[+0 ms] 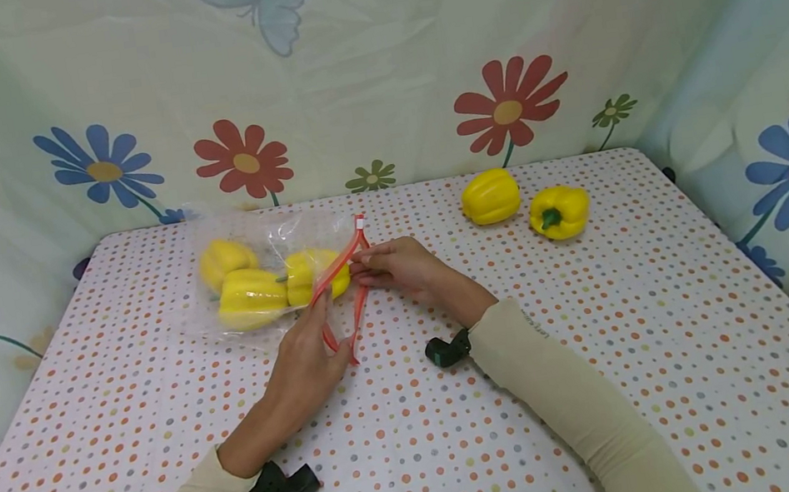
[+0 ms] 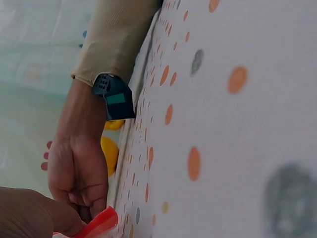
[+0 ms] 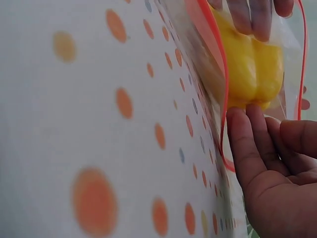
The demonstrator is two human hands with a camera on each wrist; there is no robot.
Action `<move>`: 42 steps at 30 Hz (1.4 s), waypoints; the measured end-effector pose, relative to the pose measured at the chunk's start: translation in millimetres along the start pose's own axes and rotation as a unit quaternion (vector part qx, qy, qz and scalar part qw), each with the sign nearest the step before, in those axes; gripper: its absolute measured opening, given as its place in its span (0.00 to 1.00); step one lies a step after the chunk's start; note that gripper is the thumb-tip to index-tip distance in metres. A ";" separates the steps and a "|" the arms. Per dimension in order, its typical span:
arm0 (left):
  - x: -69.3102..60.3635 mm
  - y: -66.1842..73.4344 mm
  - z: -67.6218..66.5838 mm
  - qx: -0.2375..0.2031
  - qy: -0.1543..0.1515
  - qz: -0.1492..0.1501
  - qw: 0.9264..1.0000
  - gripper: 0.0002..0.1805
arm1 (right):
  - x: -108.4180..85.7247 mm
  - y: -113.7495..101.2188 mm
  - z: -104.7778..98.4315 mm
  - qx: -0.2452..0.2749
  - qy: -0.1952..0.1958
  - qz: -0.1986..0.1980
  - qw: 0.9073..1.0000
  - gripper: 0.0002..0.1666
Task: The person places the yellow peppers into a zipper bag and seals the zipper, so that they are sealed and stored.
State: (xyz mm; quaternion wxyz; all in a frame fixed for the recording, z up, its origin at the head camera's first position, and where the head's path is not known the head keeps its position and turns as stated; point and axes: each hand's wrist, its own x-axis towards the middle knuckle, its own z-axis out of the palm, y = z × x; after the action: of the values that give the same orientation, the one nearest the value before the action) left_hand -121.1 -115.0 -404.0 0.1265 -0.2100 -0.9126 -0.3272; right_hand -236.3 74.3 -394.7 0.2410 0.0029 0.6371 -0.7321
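Observation:
A clear zip bag (image 1: 266, 226) with a red zip strip lies on its side at the left, its mouth spread open to the right. Two yellow bell peppers (image 1: 249, 298) are deep inside, and a third yellow bell pepper (image 3: 252, 69) is just within the mouth. My left hand (image 1: 308, 363) holds the bag by the near part of its red rim. At the mouth is my right hand (image 1: 405, 270), its fingertips (image 3: 240, 124) extended against the end of the third pepper. Plastic partly covers the left fingers in the right wrist view.
Two more yellow bell peppers (image 1: 490, 197) (image 1: 560, 213) lie loose at the back right of the table. A dotted cloth (image 1: 410, 462) covers the table. Flower-printed curtains (image 1: 369, 64) stand behind and at both sides. Each wrist carries a dark camera mount (image 1: 284, 486).

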 end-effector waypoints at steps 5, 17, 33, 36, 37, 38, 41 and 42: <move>0.0 1.1 -1.2 0.002 0.001 -0.001 1.000 0.44 | -4.3 -3.3 -5.8 0.001 -0.005 -0.010 1.000 0.17; -1.2 5.4 -4.6 0.013 0.007 0.003 1.000 0.47 | -18.8 -17.5 -34.3 -0.042 0.021 -0.049 0.998 0.19; -2.2 10.4 -7.9 0.016 0.010 0.008 1.000 0.47 | -41.6 -40.7 -89.6 -0.076 0.170 -0.163 0.969 0.21; -2.9 11.1 -8.2 0.014 0.006 0.004 1.000 0.47 | -50.5 -47.1 -98.1 -0.086 0.192 -0.183 0.960 0.23; -2.9 11.1 -8.2 0.014 0.005 0.002 1.000 0.47 | -53.4 -49.1 -101.0 -0.093 0.202 -0.191 0.956 0.23; -3.0 11.2 -8.2 0.014 0.004 0.001 1.000 0.48 | -56.3 -50.9 -104.1 -0.103 0.214 -0.201 0.951 0.24; -2.8 11.3 -8.3 0.016 0.004 0.001 1.000 0.47 | -64.0 -55.9 -113.5 -0.135 0.255 -0.223 0.931 0.25; -2.7 11.7 -8.7 0.016 0.003 -0.002 1.000 0.48 | -65.4 -57.3 -116.1 -0.142 0.271 -0.228 0.924 0.25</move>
State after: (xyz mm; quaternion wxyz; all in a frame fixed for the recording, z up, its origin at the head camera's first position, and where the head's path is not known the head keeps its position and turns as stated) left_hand -112.4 -113.3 -392.0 0.1315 -0.2051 -0.9179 -0.3132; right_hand -234.1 209.7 -342.7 -0.1162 0.0215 0.7592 -0.6401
